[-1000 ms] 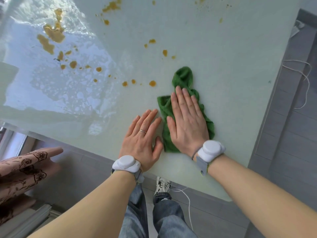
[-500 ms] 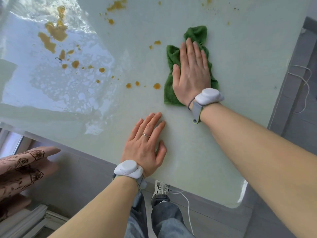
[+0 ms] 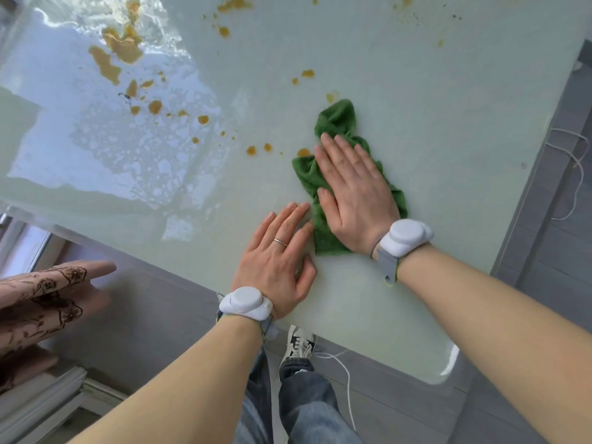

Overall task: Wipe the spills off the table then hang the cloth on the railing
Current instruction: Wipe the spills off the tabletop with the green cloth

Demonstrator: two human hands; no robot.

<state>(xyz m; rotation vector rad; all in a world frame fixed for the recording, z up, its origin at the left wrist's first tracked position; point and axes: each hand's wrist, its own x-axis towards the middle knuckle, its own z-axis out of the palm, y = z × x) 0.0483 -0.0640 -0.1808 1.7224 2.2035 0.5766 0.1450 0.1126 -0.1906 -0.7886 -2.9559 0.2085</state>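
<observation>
Straight fingers (image 3: 344, 149) of the right hand (image 3: 355, 193) press the cloth (image 3: 336, 123) flat near the table's (image 3: 416, 91) near edge, beside orange spills (image 3: 121, 49).

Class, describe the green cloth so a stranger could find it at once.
Start at the pale glass table speckled with orange spills. Near its front edge, the right hand presses flat on the cloth. It is the only green, crumpled thing there.
</observation>
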